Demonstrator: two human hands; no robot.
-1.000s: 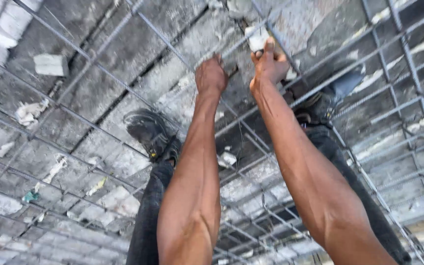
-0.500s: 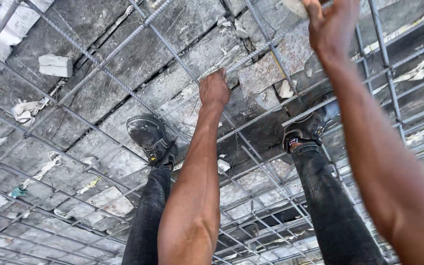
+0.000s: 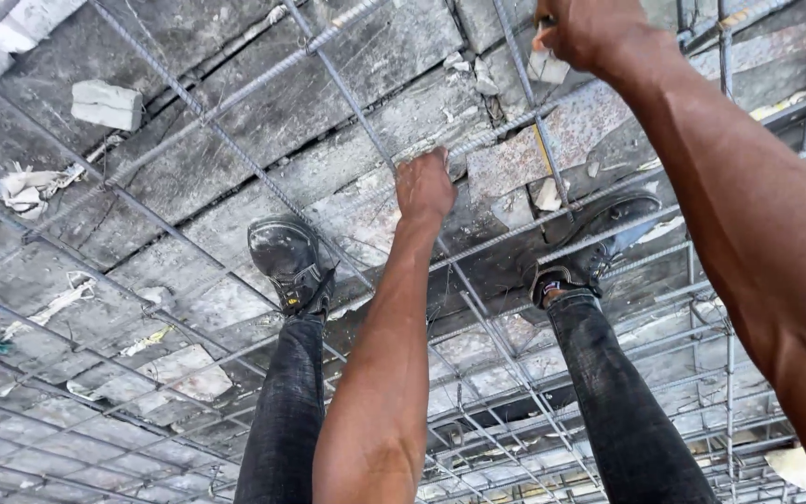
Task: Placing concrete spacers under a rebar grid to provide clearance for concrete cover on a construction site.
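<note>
Left hand (image 3: 424, 184) at centre frame, fingers curled shut into a fist and pressed down on a rebar crossing (image 3: 394, 168) of the steel mesh (image 3: 188, 121), the forearm running down to the bottom edge. Right hand (image 3: 585, 33) at the top edge, right of centre, fingers curled together around a small pale block (image 3: 545, 65), only partly visible beneath the knuckles, raised above the mesh and well apart from the left hand. Rebar grid spread across the whole frame, bars crossing diagonally over worn grey formwork boards (image 3: 366, 56). Two dusty dark boots planted on the bars: one (image 3: 286, 261) left of centre, the other (image 3: 594, 247) right of centre, both topped by dark jeans (image 3: 608, 401) reaching toward the bottom edge. Another pale spacer block (image 3: 106, 105) lying in the upper left, clear of both hands. Crumpled paper scraps (image 3: 25, 187) at the left edge, more litter lower left under the bars. Pale stone-like slab fragment (image 3: 506, 163) just right of the left fist.
</note>
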